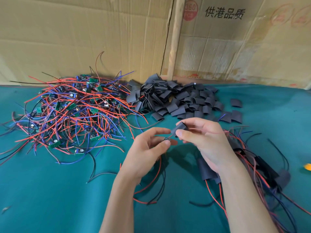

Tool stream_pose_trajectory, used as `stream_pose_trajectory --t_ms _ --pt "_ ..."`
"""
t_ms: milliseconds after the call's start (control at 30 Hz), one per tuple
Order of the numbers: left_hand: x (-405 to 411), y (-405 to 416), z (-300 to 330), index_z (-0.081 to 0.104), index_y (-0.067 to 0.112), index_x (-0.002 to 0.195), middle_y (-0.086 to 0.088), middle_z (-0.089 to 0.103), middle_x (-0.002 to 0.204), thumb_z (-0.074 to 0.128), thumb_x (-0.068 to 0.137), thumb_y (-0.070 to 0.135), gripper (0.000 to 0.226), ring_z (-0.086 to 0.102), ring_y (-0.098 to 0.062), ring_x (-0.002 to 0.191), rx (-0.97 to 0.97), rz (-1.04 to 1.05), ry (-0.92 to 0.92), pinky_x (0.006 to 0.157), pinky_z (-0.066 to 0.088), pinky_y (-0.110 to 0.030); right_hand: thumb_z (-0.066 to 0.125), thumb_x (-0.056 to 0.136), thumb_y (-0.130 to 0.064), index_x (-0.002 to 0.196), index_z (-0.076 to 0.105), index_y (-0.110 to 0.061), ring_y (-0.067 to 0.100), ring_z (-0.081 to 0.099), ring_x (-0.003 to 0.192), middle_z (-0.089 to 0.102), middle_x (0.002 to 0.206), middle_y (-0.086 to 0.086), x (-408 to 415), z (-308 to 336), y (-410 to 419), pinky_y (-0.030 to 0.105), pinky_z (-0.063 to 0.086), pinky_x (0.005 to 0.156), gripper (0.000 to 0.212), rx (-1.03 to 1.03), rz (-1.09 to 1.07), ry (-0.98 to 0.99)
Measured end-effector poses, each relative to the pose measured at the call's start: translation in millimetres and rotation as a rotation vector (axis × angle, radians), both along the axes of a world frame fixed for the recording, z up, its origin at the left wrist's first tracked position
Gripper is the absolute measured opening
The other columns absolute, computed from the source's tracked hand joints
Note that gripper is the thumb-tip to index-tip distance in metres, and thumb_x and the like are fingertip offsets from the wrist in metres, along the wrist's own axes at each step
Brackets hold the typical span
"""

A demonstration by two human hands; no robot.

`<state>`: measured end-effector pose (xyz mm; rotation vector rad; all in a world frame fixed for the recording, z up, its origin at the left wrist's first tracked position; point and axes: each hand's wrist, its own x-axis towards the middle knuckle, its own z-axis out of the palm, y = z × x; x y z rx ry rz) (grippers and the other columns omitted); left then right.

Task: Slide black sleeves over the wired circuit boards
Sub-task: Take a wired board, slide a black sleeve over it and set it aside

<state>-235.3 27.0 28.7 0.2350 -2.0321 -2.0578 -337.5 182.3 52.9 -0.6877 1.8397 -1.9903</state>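
Note:
My left hand [148, 148] pinches a small wired circuit board [167, 139] between thumb and fingers; its red and black wires hang down below the hand. My right hand [203, 138] pinches a black sleeve [178, 128] just right of the board. A thin red wire runs from the board through the sleeve and out past my right palm. The board itself sits outside the sleeve, mostly hidden by my fingertips.
A tangled pile of wired boards [67, 111] lies at the left on the green cloth [50, 190]. A heap of loose black sleeves [175, 98] lies behind my hands. Several sleeved boards [262, 167] lie at the right. Cardboard [101, 34] stands along the back.

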Motion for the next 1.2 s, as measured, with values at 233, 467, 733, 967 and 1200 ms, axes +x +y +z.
stream_pose_trajectory --t_ms 233,467,733,967,1200 --pt "0 -1 2 0.065 0.005 0.100 -0.002 0.069 0.084 0.070 0.087 -0.004 0.016 0.070 -0.022 0.078 0.187 0.031 0.075 0.063 0.051 -0.021 0.081 0.072 -0.010 0.099 0.077 -0.010 0.017 0.066 0.079 0.076 0.092 0.010 0 -3 -2 0.024 0.052 0.068 0.026 -0.033 0.063 -0.078" --pt "1 -4 4 0.070 0.009 0.085 -0.011 0.071 0.077 0.082 0.075 0.013 0.016 0.066 -0.020 0.067 0.282 0.021 0.111 0.055 0.047 -0.019 0.076 0.075 -0.007 0.104 0.075 -0.005 0.018 0.063 0.077 0.073 0.094 0.014 0 -1 1 0.025 0.049 0.069 0.029 -0.118 0.187 -0.170" --pt "1 -2 5 0.070 0.001 0.096 -0.014 0.072 0.080 0.075 0.074 0.010 0.025 0.069 -0.018 0.068 0.374 0.017 0.118 0.052 0.046 -0.017 0.074 0.077 -0.005 0.102 0.078 -0.007 0.021 0.063 0.075 0.073 0.092 0.016 1 0 3 0.025 0.050 0.070 0.025 -0.126 0.205 -0.185" --pt "2 -2 8 0.061 0.010 0.091 -0.007 0.068 0.078 0.078 0.076 0.003 0.024 0.071 -0.023 0.070 0.286 0.125 0.076 0.043 0.040 -0.018 0.072 0.081 -0.005 0.104 0.078 -0.010 0.021 0.064 0.078 0.073 0.095 0.017 5 -2 1 0.025 0.051 0.071 0.025 -0.093 0.278 -0.179" --pt "-2 3 8 0.060 0.013 0.079 -0.004 0.065 0.062 0.075 0.086 0.010 0.017 0.066 -0.016 0.054 0.192 0.125 0.060 0.036 0.031 -0.017 0.080 0.076 -0.006 0.110 0.075 -0.002 0.020 0.061 0.070 0.071 0.081 0.007 25 -3 -8 0.026 0.049 0.068 0.035 -0.122 0.125 -0.261"
